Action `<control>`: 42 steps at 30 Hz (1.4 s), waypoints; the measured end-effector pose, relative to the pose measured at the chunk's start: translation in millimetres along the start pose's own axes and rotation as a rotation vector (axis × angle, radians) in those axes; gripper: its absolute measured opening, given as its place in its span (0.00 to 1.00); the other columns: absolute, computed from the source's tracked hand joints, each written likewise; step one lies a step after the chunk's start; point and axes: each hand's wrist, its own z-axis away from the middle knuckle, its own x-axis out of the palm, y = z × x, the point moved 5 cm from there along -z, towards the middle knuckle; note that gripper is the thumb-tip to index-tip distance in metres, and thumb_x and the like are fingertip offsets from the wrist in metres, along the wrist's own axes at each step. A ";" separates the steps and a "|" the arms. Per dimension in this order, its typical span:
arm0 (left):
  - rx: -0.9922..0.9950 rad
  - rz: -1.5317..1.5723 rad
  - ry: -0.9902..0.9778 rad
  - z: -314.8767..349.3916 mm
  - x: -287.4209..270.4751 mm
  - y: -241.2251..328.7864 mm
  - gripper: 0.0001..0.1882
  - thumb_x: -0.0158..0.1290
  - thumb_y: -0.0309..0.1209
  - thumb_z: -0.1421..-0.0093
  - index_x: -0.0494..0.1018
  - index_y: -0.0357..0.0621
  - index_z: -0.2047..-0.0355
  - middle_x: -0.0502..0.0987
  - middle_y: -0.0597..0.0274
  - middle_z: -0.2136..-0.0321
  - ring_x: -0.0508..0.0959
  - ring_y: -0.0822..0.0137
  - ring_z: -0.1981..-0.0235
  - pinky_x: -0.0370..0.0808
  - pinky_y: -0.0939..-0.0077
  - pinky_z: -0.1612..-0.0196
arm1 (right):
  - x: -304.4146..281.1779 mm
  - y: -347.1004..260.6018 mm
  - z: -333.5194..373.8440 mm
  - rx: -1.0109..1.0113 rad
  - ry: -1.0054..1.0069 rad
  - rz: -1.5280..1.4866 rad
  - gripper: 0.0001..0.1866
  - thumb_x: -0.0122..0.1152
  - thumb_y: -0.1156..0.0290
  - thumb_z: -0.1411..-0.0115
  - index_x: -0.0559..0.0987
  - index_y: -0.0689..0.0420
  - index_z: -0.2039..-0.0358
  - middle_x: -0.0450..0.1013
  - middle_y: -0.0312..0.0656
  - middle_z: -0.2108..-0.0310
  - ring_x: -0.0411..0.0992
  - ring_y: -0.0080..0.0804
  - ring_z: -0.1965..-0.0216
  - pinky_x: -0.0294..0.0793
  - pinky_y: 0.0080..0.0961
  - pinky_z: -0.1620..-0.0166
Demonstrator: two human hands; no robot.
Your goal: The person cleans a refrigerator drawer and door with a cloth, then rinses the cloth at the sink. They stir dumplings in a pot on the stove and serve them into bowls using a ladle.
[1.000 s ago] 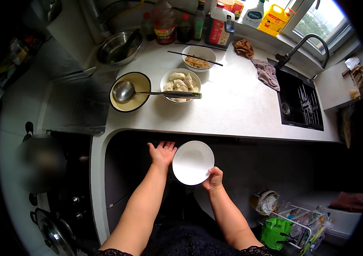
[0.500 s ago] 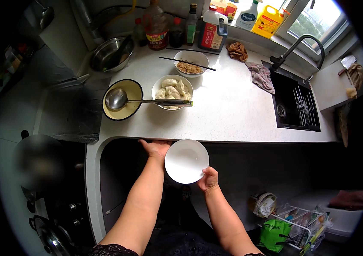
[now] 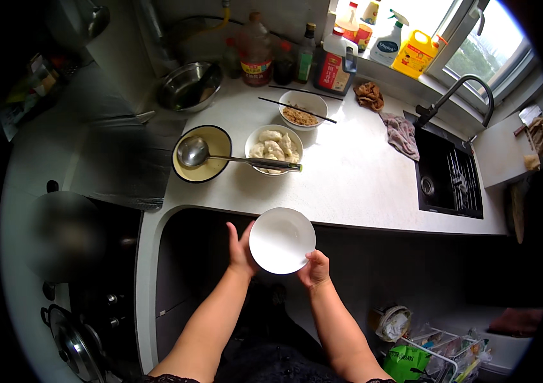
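Observation:
An empty-looking white bowl (image 3: 282, 240), seen from above, is held just off the counter's front edge. My right hand (image 3: 313, 268) grips its lower right side, thumb over the rim and fingers underneath. At the opposite side my left hand (image 3: 241, 252) is open, thumb stretched up and away from the rim; its other fingertips are partly hidden behind the bowl. On the counter, a white bowl of dumplings (image 3: 274, 150) stands beside a cream, dark-rimmed bowl (image 3: 201, 173). A metal ladle (image 3: 193, 152) lies across both. Behind them sits a bowl of minced filling (image 3: 299, 116) with dark chopsticks (image 3: 297, 110) across it.
Bottles (image 3: 256, 54) and a metal basin (image 3: 185, 86) line the back of the white counter (image 3: 348, 179). Cloths (image 3: 401, 134) lie near the black sink (image 3: 453, 175) at the right. Below right are a bin (image 3: 391, 323) and a rack with bags. A lidded pot (image 3: 73, 345) is lower left.
My left hand has drawn back from the counter edge toward the bowl, its thumb now pointing up. The right hand keeps its grip. The view has shifted, so the counter sits further right.

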 end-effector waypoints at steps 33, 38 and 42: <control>0.201 0.079 0.169 117.1 6.0 120.9 0.33 0.55 0.40 0.51 0.62 0.44 0.45 0.70 0.56 0.51 0.69 0.56 0.49 0.67 0.55 0.47 | 142.6 -10.4 -147.5 -0.107 0.298 0.501 0.21 0.67 0.50 0.51 0.73 0.49 0.64 0.69 0.33 0.79 0.66 0.22 0.85 0.63 0.16 0.85; 0.195 0.086 0.177 109.9 6.1 126.1 0.34 0.55 0.40 0.52 0.61 0.45 0.44 0.69 0.56 0.50 0.69 0.55 0.48 0.67 0.54 0.47 | 151.0 -13.7 -158.3 -0.241 0.257 0.576 0.18 0.62 0.51 0.46 0.74 0.52 0.65 0.70 0.35 0.81 0.67 0.22 0.85 0.66 0.18 0.83; 0.221 0.094 0.230 105.1 10.4 131.4 0.34 0.55 0.41 0.52 0.61 0.45 0.44 0.69 0.56 0.50 0.69 0.55 0.48 0.68 0.53 0.47 | 174.0 -21.4 -156.9 -0.446 0.083 0.681 0.15 0.58 0.60 0.42 0.76 0.59 0.61 0.70 0.38 0.80 0.67 0.23 0.85 0.69 0.19 0.82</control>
